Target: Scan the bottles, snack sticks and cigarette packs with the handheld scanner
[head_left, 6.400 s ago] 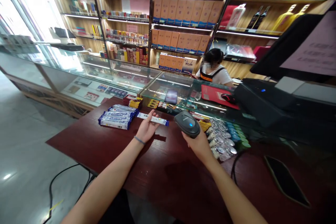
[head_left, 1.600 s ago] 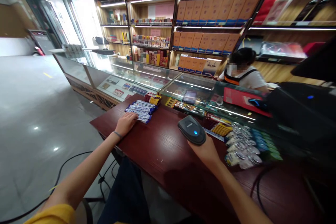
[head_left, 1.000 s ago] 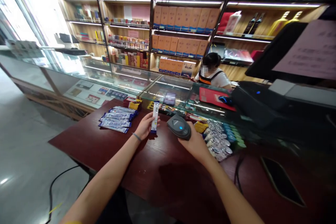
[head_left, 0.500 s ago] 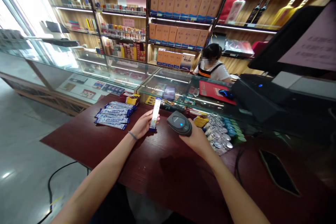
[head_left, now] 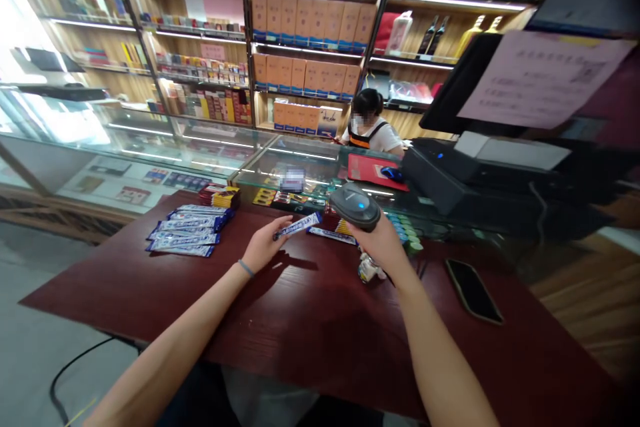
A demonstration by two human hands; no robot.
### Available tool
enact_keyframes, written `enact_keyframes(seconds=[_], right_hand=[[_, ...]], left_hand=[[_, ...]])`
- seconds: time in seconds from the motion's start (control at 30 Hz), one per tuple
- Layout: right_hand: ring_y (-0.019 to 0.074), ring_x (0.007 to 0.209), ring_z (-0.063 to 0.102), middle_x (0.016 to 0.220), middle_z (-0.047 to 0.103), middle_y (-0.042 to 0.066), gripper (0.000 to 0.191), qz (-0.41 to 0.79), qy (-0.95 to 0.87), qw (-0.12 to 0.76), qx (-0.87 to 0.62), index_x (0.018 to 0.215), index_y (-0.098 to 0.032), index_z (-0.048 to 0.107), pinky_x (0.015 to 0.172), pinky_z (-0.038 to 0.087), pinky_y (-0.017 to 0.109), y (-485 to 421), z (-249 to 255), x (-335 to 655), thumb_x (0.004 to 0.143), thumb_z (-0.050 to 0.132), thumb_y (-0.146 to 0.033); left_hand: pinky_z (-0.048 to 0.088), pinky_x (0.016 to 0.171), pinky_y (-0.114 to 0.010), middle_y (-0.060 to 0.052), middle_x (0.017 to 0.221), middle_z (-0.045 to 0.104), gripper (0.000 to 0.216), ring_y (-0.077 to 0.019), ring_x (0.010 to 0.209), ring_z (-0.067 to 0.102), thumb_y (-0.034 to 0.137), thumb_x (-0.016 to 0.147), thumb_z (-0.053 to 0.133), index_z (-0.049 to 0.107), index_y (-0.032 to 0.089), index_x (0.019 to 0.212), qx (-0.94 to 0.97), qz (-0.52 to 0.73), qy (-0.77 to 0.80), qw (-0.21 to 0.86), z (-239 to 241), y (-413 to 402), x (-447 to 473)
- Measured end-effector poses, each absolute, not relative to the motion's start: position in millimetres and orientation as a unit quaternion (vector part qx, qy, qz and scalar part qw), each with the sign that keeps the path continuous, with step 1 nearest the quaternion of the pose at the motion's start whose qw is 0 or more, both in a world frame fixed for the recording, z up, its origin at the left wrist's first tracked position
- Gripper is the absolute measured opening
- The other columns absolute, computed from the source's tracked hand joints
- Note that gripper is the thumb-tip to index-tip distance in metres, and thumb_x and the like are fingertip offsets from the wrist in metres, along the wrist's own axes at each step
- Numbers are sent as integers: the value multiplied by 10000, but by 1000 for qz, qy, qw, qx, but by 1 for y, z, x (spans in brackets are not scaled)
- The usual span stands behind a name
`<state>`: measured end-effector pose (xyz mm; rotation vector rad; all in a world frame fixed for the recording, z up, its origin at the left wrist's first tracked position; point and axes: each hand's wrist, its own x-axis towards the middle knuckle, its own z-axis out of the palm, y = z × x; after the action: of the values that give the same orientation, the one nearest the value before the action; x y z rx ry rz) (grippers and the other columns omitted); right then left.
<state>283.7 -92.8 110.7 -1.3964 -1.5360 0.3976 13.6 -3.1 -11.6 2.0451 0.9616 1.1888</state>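
Note:
My left hand [head_left: 263, 244] pinches a slim blue-and-white candy pack [head_left: 298, 225], held nearly level above the dark red wooden counter [head_left: 165, 293]. My right hand [head_left: 384, 244] grips a grey handheld barcode scanner [head_left: 356, 205] with a blue light, just right of the pack. Another blue pack [head_left: 332, 235] lies flat on the counter between my hands. A pile of the same blue packs [head_left: 186, 230] lies to the left of my left hand.
A black phone [head_left: 473, 290] lies on the counter at right. Small foil-topped cups [head_left: 370, 268] sit under my right wrist. Behind stand a glass display case [head_left: 295, 173], a till with screen [head_left: 480, 167] and a seated person [head_left: 369, 127] before stocked shelves.
The pack in my left hand has turned from upright to nearly level. The scanner has lifted a little and moved right. The camera view has swung rightward.

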Motion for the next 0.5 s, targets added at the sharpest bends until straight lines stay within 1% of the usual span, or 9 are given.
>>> enact_keyframes(seconds=[0.07, 0.17, 0.3, 0.4, 0.5], right_hand=[[282, 982, 723, 929, 770, 55, 390, 157, -625, 506, -573, 1146, -235, 662, 751, 593, 373, -95, 117, 293, 772, 705, -333], [270, 933, 725, 876, 761, 49, 354, 152, -609, 524, -576, 1113, -237, 673, 710, 591, 351, -98, 125, 306, 770, 701, -323], [244, 820, 719, 820, 745, 30, 355, 159, -588, 538, -582, 1113, -234, 669, 620, 571, 314, -102, 132, 321, 771, 691, -328], [208, 685, 689, 774, 732, 14, 363, 163, -574, 546, -588, 1114, -226, 663, 541, 531, 278, -105, 135, 330, 768, 694, -332], [150, 466, 572, 706, 702, -11, 346, 189, -552, 548, -600, 1105, -225, 649, 428, 447, 255, -109, 139, 336, 778, 692, -331]], left_hand=[[503, 1063, -424, -67, 1277, 716, 450, -241, 1181, 667, 268, 939, 604, 583, 277, 1388, 809, 410, 354, 228, -10, -5, 23], [512, 1040, -421, -67, 1275, 714, 427, -251, 1166, 662, 244, 943, 586, 601, 273, 1369, 848, 372, 338, 165, -13, -2, 39], [530, 987, -404, -79, 1166, 739, 332, -261, 1085, 677, 221, 931, 590, 683, 259, 1247, 891, 315, 305, 118, -24, 6, 67], [533, 953, -409, -88, 1101, 752, 280, -267, 1033, 684, 212, 944, 570, 713, 250, 1181, 909, 295, 276, 106, -31, 10, 88], [530, 949, -422, -96, 1101, 758, 253, -274, 1041, 685, 201, 958, 547, 729, 238, 1130, 918, 293, 247, 106, -35, 13, 106]])
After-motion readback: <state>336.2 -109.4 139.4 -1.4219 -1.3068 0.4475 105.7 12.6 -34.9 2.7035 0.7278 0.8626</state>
